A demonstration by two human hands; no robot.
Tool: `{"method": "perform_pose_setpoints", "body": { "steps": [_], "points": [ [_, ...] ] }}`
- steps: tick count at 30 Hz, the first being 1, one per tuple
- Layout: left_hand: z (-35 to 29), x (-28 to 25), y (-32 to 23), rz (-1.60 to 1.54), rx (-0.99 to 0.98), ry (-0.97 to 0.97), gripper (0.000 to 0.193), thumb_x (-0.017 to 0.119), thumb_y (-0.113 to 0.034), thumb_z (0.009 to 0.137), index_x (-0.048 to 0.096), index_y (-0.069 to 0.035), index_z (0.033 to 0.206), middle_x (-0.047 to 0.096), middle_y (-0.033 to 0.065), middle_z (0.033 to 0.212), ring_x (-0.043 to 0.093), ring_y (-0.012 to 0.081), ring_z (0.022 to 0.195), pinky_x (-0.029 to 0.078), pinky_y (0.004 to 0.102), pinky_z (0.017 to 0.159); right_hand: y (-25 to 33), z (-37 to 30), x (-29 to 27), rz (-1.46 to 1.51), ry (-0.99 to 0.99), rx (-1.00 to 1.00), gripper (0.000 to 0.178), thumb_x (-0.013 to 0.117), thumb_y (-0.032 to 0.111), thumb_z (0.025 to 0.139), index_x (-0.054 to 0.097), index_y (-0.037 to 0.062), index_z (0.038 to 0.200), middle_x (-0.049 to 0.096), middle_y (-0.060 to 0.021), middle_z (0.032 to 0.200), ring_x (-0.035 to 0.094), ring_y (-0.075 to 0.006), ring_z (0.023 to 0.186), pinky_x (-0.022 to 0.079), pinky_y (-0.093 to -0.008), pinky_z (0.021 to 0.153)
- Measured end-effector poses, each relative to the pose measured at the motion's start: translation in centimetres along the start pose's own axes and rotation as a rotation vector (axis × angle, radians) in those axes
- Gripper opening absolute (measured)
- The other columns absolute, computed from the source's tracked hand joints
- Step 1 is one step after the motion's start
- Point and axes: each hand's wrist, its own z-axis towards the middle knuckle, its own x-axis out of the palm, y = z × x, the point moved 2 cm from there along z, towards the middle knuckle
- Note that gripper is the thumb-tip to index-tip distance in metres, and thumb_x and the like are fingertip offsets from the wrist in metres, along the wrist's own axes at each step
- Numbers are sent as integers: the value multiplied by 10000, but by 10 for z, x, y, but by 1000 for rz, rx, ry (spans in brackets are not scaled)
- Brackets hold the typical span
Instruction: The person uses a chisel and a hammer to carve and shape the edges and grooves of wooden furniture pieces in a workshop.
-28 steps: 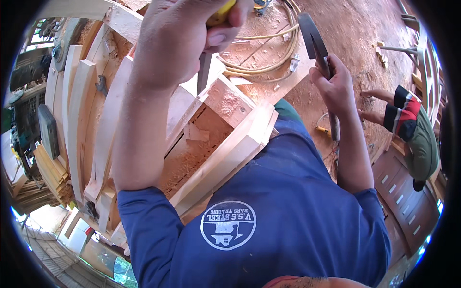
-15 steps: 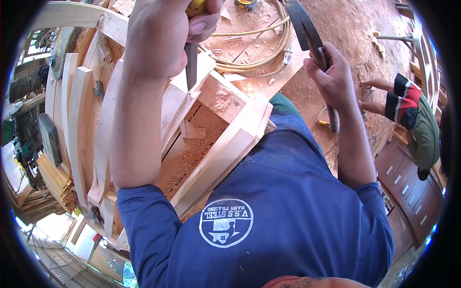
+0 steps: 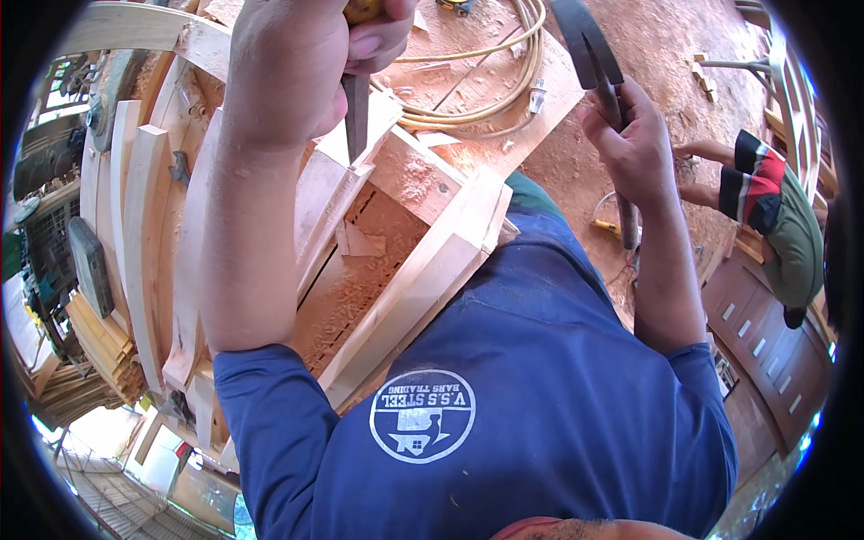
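- The left hand (image 3: 292, 76) is wrapped firmly around the yellow handle of a chisel (image 3: 356, 117), leaving no visible gap in the grip; the top of the handle runs out of view at the upper edge
- The chisel stands nearly upright, blade down, its tip at the end of a pale timber piece (image 3: 335, 193); whether the edge bites into the wood I cannot tell
- The right hand (image 3: 630, 144) is closed around the handle of a hammer (image 3: 608, 103), its dark, split head above the fist and the handle's end showing below, beside the wrist
- The hammer is held well apart from the chisel, off to its right
- Between the timber piece and a thick pale beam (image 3: 423, 288) lies a recess with wood shavings (image 3: 337, 306) and a loose flat offcut (image 3: 364, 243)
- Beyond the work, a yellowish cord (image 3: 537, 67) lies coiled
- On the left, a wrench (image 3: 180, 168) lies among curved boards (image 3: 144, 216)
- At far right, another person (image 3: 796, 234) in a green top is near a brown panelled door (image 3: 765, 351)
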Motion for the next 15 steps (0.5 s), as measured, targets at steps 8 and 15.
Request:
{"method": "perform_pose_setpoints", "body": {
  "steps": [8,15],
  "points": [
    [5,0,1,-8,-88,64,613,594,-604,1097,637,-35,1324,545,-2,721,364,29,487,303,185,465,32,5,-14,53,-44,-8,220,784,204,992,695,68,1140,647,37,832,587,-60,768,495,-270,726],
    [5,-1,1,22,-119,73,585,614,-582,1095,655,-44,1321,534,-11,704,374,26,519,306,192,483,57,21,-39,256,-117,-192,423,819,181,995,643,13,1341,650,19,772,544,-55,589,417,-238,537]
  ]
}}
